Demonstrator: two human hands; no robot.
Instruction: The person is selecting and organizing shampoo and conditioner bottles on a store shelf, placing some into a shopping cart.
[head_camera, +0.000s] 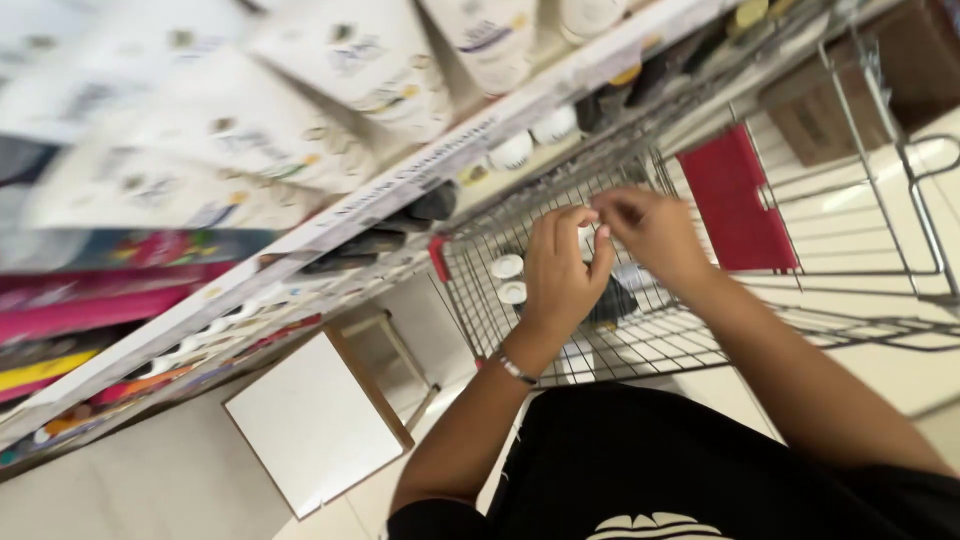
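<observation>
Both hands meet above the wire shopping cart (860, 250), keeping the work over its basket. Left hand (562, 275) and right hand (655, 232) have fingers curled together, pinching a small white item (587, 237); its kind cannot be told. Store shelf (420, 190) lies left.

White pouch-shaped packages (330, 60) with pale printed panels stand in a blurred row on the upper shelf, tilted across the top left. Below them a long white label strip (420, 180) runs along the shelf edge. Flat pink and magenta boxes (90, 305) lie stacked on the lower shelf at left. A brown carton (815, 115) sits at upper right.
</observation>
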